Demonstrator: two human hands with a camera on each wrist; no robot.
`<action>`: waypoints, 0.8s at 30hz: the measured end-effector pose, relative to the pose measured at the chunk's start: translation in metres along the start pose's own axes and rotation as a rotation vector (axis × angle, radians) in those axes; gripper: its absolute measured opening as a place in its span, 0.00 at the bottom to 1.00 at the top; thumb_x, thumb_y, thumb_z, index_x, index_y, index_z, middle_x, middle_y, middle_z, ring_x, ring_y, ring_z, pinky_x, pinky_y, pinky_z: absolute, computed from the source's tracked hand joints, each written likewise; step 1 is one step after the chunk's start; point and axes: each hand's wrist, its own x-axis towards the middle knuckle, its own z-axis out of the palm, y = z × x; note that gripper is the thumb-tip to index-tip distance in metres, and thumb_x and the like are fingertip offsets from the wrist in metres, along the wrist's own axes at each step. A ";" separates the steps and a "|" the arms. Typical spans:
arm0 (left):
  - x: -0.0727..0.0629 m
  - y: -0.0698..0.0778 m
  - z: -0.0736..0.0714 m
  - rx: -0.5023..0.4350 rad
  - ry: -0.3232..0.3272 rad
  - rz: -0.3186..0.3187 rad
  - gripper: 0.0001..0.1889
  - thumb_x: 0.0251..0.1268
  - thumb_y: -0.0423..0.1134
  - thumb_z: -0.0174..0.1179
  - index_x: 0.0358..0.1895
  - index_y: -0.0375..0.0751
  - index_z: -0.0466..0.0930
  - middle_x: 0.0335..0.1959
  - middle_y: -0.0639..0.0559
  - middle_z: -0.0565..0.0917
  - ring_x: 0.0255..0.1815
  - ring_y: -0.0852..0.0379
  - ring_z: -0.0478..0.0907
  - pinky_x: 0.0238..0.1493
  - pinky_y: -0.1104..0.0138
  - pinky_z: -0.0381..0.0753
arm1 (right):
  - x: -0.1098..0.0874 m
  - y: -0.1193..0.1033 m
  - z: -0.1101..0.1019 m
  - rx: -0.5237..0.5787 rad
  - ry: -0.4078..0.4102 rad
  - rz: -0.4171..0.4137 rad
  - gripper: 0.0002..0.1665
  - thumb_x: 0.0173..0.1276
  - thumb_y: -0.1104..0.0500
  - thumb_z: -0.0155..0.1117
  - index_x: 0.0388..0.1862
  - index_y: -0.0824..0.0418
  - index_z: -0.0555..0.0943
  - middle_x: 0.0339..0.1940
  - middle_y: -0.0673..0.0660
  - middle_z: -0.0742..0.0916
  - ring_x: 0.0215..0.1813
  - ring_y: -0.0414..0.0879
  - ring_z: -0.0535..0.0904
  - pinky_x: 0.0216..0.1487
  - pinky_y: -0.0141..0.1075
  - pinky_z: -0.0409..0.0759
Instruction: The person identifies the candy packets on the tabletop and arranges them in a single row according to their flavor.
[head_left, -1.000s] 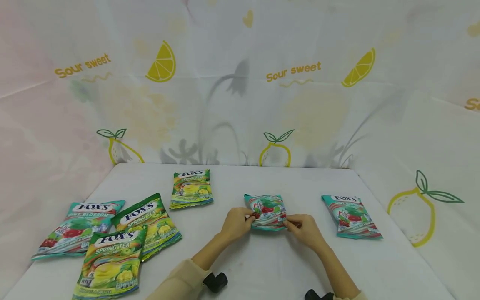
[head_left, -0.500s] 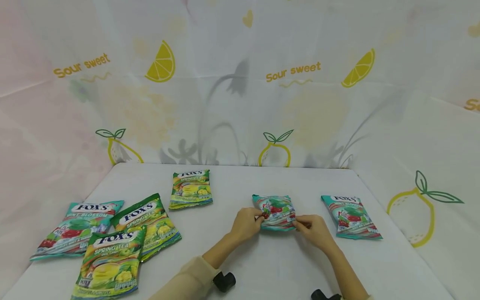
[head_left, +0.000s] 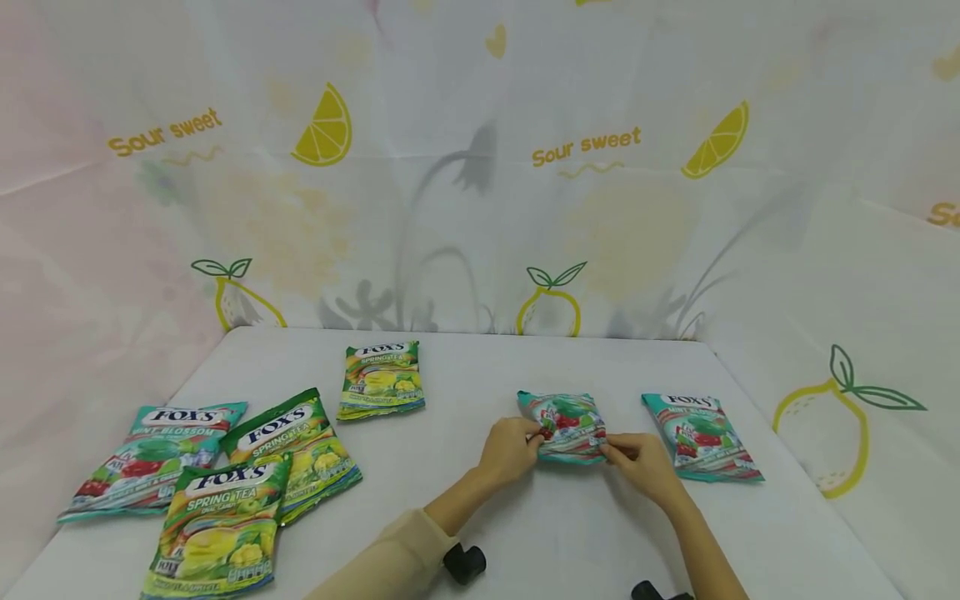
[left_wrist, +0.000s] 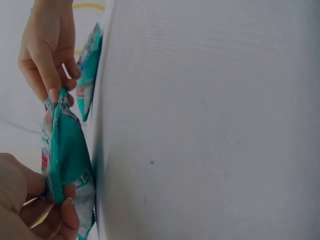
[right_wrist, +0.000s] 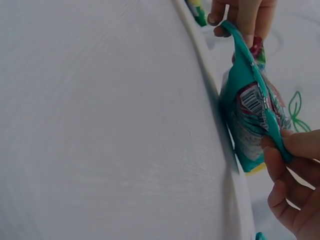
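Note:
A teal candy bag (head_left: 567, 423) with red fruit printed on it is held between both hands over the white table. My left hand (head_left: 510, 450) pinches its near left corner, thumb on the printed face and fingers beneath. At the near right corner my right hand (head_left: 640, 468) pinches the bag the same way. Both wrist views show the teal edge seam (left_wrist: 58, 150) caught between thumbs and fingers, and a barcode (right_wrist: 253, 101) on the underside. Just right of the right hand lies a second teal candy bag (head_left: 701, 437), flat and apart from the held one.
Two green Spring Tea candy bags (head_left: 217, 529) overlap at the left, against a teal Mint Blossom candy bag (head_left: 153, 458). Another green candy bag (head_left: 381, 379) lies alone toward the back of the white table (head_left: 465, 367). A lemon-print curtain (head_left: 450, 208) hangs behind.
Both hands have carried the teal candy bag to the right, nearer the other teal bag on that side. Their pinch on its corners looks the same. The other bags have stayed put.

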 end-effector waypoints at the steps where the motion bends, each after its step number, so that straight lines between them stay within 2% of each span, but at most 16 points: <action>1: 0.000 0.001 0.001 0.000 -0.001 -0.003 0.03 0.54 0.28 0.63 0.26 0.33 0.85 0.27 0.47 0.86 0.26 0.60 0.80 0.28 0.73 0.76 | 0.000 0.001 0.000 0.000 -0.001 0.001 0.11 0.63 0.71 0.60 0.41 0.78 0.81 0.36 0.69 0.86 0.31 0.45 0.84 0.31 0.29 0.80; 9: 0.003 0.005 0.008 0.021 -0.008 -0.004 0.03 0.55 0.28 0.64 0.31 0.33 0.86 0.31 0.46 0.87 0.34 0.55 0.84 0.34 0.69 0.80 | -0.004 0.006 -0.004 0.001 0.045 -0.003 0.09 0.62 0.72 0.61 0.39 0.78 0.82 0.34 0.69 0.86 0.28 0.39 0.83 0.28 0.29 0.79; 13: 0.007 0.009 0.013 0.035 -0.031 -0.017 0.04 0.56 0.29 0.63 0.32 0.33 0.86 0.32 0.47 0.87 0.35 0.55 0.84 0.35 0.70 0.80 | -0.006 0.007 -0.009 -0.019 0.052 0.051 0.11 0.63 0.70 0.61 0.41 0.78 0.81 0.35 0.68 0.86 0.29 0.41 0.83 0.28 0.29 0.78; 18: 0.011 0.014 0.018 0.078 -0.052 -0.002 0.04 0.57 0.31 0.63 0.32 0.35 0.87 0.31 0.49 0.87 0.34 0.57 0.83 0.34 0.72 0.79 | -0.008 0.011 -0.014 -0.053 0.045 0.121 0.12 0.64 0.68 0.62 0.43 0.76 0.81 0.38 0.67 0.86 0.31 0.43 0.83 0.29 0.29 0.78; 24: 0.015 0.018 0.024 0.074 -0.071 -0.008 0.04 0.57 0.32 0.63 0.31 0.36 0.86 0.30 0.50 0.87 0.30 0.60 0.82 0.29 0.75 0.76 | -0.012 0.014 -0.021 -0.070 0.065 0.091 0.11 0.63 0.68 0.62 0.41 0.76 0.82 0.38 0.68 0.86 0.31 0.40 0.82 0.28 0.29 0.77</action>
